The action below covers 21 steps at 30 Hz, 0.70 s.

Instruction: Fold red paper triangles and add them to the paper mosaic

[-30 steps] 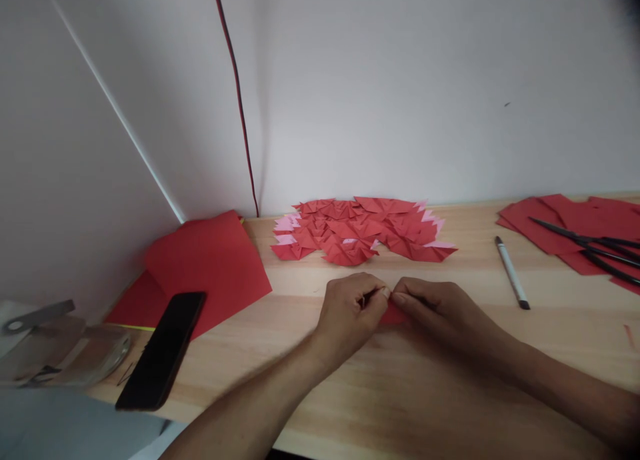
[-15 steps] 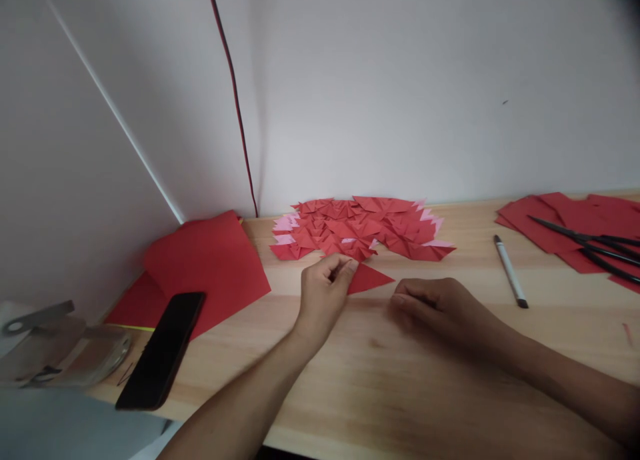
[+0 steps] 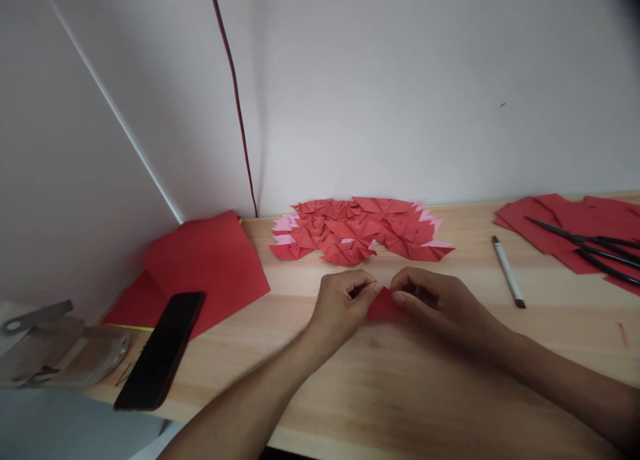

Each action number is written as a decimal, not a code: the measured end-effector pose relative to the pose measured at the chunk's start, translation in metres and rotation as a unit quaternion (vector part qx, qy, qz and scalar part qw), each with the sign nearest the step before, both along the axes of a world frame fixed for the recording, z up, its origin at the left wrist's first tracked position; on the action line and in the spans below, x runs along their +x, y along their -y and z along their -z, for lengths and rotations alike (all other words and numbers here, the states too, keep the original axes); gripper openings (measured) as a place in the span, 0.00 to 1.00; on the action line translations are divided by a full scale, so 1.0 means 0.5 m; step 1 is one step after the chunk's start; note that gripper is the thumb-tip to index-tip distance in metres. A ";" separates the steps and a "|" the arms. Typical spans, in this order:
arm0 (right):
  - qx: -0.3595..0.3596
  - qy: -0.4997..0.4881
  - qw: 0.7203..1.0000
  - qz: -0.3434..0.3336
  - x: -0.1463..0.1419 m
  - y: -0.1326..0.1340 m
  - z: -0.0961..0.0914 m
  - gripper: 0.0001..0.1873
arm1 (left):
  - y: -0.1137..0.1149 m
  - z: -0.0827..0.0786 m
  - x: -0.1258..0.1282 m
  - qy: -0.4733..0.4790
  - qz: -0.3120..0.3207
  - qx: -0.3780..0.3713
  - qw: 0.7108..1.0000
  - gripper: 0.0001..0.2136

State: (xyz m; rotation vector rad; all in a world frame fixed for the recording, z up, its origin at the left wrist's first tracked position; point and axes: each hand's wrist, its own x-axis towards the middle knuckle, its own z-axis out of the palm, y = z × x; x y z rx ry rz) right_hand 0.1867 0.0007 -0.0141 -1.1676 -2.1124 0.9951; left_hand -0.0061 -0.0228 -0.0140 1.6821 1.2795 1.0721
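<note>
Between my two hands is a small piece of red paper point(image 3: 384, 307), partly hidden by my fingers. My left hand point(image 3: 345, 300) is closed, pinching the paper's left corner. On the other side, my right hand point(image 3: 434, 300) is closed too, its thumb and fingertips pinching the right end. Behind the hands, by the wall, lie rows of folded red paper pieces point(image 3: 353, 230), with pink ones showing at both ends.
Large red sheets point(image 3: 210, 267) lie at left, a black phone point(image 3: 160, 350) on their edge. A clear container point(image 3: 85, 353) stands beside it. To the right are a white-grey pen point(image 3: 509, 273), red paper pieces point(image 3: 555, 210) and black scissors point(image 3: 585, 240). A dark cord point(image 3: 233, 80) hangs on the wall.
My left hand has brought the red paper toward me and to the right, away from the folded pieces. My right hand, apart from it before, now grips its right end.
</note>
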 end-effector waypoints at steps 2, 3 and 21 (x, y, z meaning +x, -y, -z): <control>0.004 0.011 1.000 -0.017 -0.004 0.003 0.004 0.12 | 0.004 0.001 0.002 -0.022 0.016 0.014 1.000 0.12; 0.008 0.014 1.000 -0.019 -0.005 0.004 0.006 0.12 | 0.004 0.002 0.002 -0.030 0.023 0.018 0.999 0.12; 0.042 0.015 0.999 0.003 0.000 -0.003 0.007 0.14 | 0.004 0.002 0.007 -0.071 0.041 -0.025 0.996 0.07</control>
